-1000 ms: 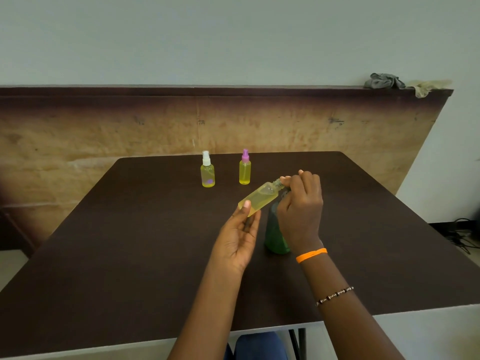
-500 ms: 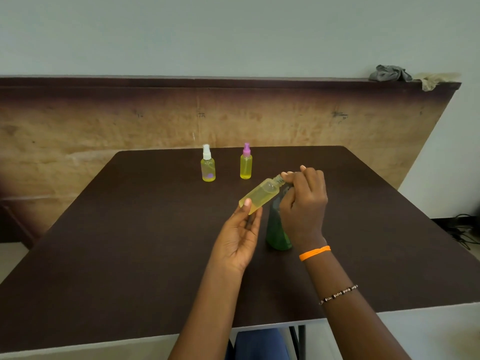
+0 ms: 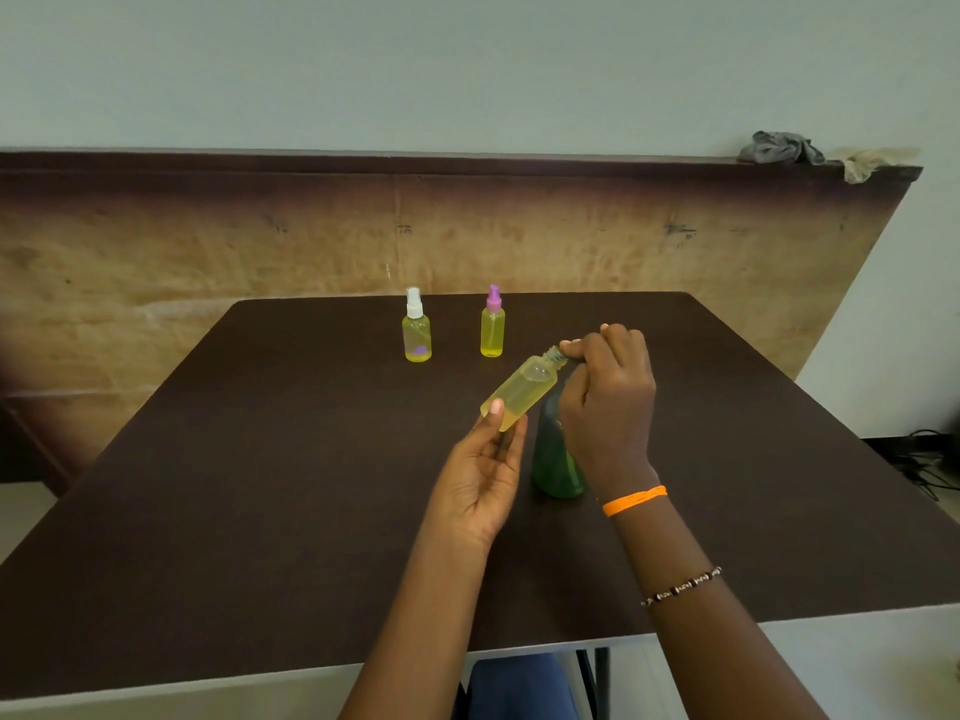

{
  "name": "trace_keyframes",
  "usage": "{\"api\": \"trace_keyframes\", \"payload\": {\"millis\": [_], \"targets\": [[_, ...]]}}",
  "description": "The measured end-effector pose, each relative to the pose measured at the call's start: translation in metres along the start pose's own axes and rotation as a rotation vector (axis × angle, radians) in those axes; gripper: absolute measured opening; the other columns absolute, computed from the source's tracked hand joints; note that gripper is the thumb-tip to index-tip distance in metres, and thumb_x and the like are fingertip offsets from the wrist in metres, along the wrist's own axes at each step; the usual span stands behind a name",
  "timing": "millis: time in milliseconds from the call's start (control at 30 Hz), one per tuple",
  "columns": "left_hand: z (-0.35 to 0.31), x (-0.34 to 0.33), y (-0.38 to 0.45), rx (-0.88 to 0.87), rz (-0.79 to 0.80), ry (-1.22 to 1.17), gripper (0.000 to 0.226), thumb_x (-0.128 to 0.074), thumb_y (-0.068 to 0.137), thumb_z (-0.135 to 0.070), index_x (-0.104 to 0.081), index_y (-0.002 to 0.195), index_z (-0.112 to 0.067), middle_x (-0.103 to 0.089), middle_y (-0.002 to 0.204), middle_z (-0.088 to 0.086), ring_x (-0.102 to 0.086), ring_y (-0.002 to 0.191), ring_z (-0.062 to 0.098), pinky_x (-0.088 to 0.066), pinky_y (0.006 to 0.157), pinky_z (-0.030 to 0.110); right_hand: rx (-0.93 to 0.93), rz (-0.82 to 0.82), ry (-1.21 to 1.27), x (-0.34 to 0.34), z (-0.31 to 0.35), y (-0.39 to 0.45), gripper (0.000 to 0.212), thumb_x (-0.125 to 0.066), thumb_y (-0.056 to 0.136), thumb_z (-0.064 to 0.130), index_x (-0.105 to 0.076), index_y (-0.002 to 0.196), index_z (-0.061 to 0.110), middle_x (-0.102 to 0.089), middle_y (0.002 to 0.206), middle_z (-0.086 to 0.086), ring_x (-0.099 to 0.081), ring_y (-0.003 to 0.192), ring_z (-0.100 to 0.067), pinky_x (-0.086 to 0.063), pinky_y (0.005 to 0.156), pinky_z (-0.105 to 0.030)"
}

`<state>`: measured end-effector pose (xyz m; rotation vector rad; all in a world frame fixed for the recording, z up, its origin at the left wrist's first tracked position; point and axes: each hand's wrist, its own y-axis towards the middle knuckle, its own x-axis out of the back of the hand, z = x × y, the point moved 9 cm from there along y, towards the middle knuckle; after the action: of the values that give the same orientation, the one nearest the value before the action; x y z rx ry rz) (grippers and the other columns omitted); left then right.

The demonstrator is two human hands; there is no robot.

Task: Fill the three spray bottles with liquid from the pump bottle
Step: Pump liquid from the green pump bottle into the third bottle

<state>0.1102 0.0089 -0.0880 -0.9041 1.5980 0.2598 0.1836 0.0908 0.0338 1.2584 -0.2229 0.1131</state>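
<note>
My left hand (image 3: 480, 475) holds an uncapped spray bottle (image 3: 522, 389) by its base, pinched between thumb and fingers. It is tilted, partly full of yellow liquid, with its open neck up against my right hand's fingertips. My right hand (image 3: 610, 397) is curled over the top of the green pump bottle (image 3: 553, 459), which stands on the table; its pump head and spout are hidden under the fingers. Two more spray bottles stand upright farther back, both holding yellow liquid: one with a white cap (image 3: 416, 332) and one with a purple cap (image 3: 492, 327).
The dark brown table (image 3: 260, 459) has its near edge close to my body. A worn wooden board (image 3: 208, 241) leans on the wall behind it, with rags (image 3: 782, 148) on its top right corner. Cables (image 3: 930, 459) lie on the floor at the right.
Both hands keep nearly the same pose, with the tilted bottle's neck still at the pump. Only my view has shifted slightly.
</note>
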Motion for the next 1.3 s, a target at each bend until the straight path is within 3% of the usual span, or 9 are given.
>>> {"api": "trace_keyframes", "payload": {"millis": [100, 200, 333, 467, 667, 833, 1000, 1167, 1300], "targets": [[0.001, 0.004, 0.002, 0.000, -0.022, -0.012, 0.018, -0.061, 0.080, -0.001, -0.058, 0.097, 0.003, -0.071, 0.087, 0.019, -0.067, 0.089, 0.025, -0.056, 0.074, 0.032, 0.021, -0.042, -0.011, -0.003, -0.006, -0.011, 0.026, -0.040, 0.084, -0.008, -0.066, 0.080, -0.006, -0.057, 0.074, -0.017, -0.049, 0.074, -0.029, -0.048, 0.081, -0.035], [0.001, 0.007, 0.002, 0.002, -0.030, -0.010, 0.022, -0.062, 0.079, -0.001, -0.058, 0.100, 0.003, -0.068, 0.097, 0.020, -0.065, 0.094, 0.026, -0.056, 0.075, 0.032, 0.022, -0.060, -0.010, -0.004, -0.007, -0.013, 0.026, -0.041, 0.084, -0.009, -0.066, 0.080, -0.006, -0.056, 0.074, -0.017, -0.043, 0.073, -0.024, -0.047, 0.086, -0.034], [0.001, 0.004, -0.001, 0.007, -0.025, -0.008, 0.019, -0.061, 0.081, -0.001, -0.057, 0.100, 0.003, -0.067, 0.096, 0.020, -0.065, 0.092, 0.026, -0.056, 0.075, 0.033, 0.000, -0.033, -0.020, -0.002, 0.000, -0.006, 0.028, -0.038, 0.085, -0.005, -0.064, 0.075, -0.005, -0.056, 0.072, -0.017, -0.047, 0.072, -0.027, -0.045, 0.075, -0.033], [0.002, 0.001, -0.003, 0.009, -0.021, -0.019, 0.011, -0.058, 0.084, 0.000, -0.058, 0.094, 0.004, -0.070, 0.083, 0.019, -0.065, 0.088, 0.025, -0.055, 0.075, 0.034, -0.011, 0.001, -0.010, -0.001, 0.002, 0.003, 0.027, -0.038, 0.083, 0.000, -0.061, 0.071, -0.002, -0.054, 0.071, -0.014, -0.043, 0.071, -0.023, -0.036, 0.061, -0.027], [0.000, 0.005, 0.001, 0.004, -0.026, -0.014, 0.019, -0.060, 0.081, 0.000, -0.057, 0.100, 0.003, -0.067, 0.096, 0.019, -0.064, 0.095, 0.026, -0.056, 0.074, 0.032, 0.041, -0.046, 0.032, -0.003, -0.006, -0.013, 0.030, -0.036, 0.083, -0.008, -0.066, 0.079, -0.006, -0.054, 0.072, -0.017, -0.045, 0.071, -0.027, -0.049, 0.066, -0.037], [-0.004, 0.002, -0.002, -0.005, -0.019, 0.007, 0.019, -0.059, 0.083, 0.002, -0.056, 0.102, 0.003, -0.065, 0.099, 0.019, -0.063, 0.096, 0.026, -0.055, 0.074, 0.032, 0.016, -0.009, 0.017, -0.003, -0.003, -0.010, 0.030, -0.035, 0.082, -0.008, -0.065, 0.080, -0.005, -0.053, 0.074, -0.016, -0.043, 0.072, -0.025, -0.046, 0.062, -0.036], [-0.004, -0.003, -0.003, -0.005, -0.002, 0.012, 0.020, -0.057, 0.085, 0.003, -0.055, 0.105, 0.004, -0.064, 0.103, 0.018, -0.062, 0.098, 0.025, -0.057, 0.078, 0.036, 0.033, 0.054, 0.039, -0.001, 0.003, 0.006, 0.026, -0.035, 0.080, -0.002, -0.059, 0.070, -0.002, -0.051, 0.071, -0.015, -0.038, 0.072, -0.019, -0.036, 0.061, -0.028], [-0.002, 0.000, 0.000, -0.003, -0.014, 0.020, 0.013, -0.058, 0.085, 0.002, -0.057, 0.098, 0.002, -0.065, 0.099, 0.017, -0.062, 0.100, 0.024, -0.054, 0.077, 0.032, 0.024, -0.010, 0.038, -0.003, -0.006, -0.009, 0.029, -0.035, 0.082, -0.009, -0.064, 0.079, -0.006, -0.053, 0.074, -0.016, -0.044, 0.071, -0.026, -0.048, 0.066, -0.037], [-0.008, -0.001, 0.000, -0.014, -0.016, 0.047, 0.014, -0.057, 0.084, 0.003, -0.057, 0.098, 0.002, -0.065, 0.099, 0.017, -0.062, 0.097, 0.024, -0.051, 0.090, 0.036, 0.029, -0.005, 0.047, -0.003, -0.004, -0.010, 0.032, -0.033, 0.080, -0.009, -0.065, 0.082, -0.007, -0.053, 0.075, -0.017, -0.048, 0.069, -0.031, -0.050, 0.069, -0.040]]}}
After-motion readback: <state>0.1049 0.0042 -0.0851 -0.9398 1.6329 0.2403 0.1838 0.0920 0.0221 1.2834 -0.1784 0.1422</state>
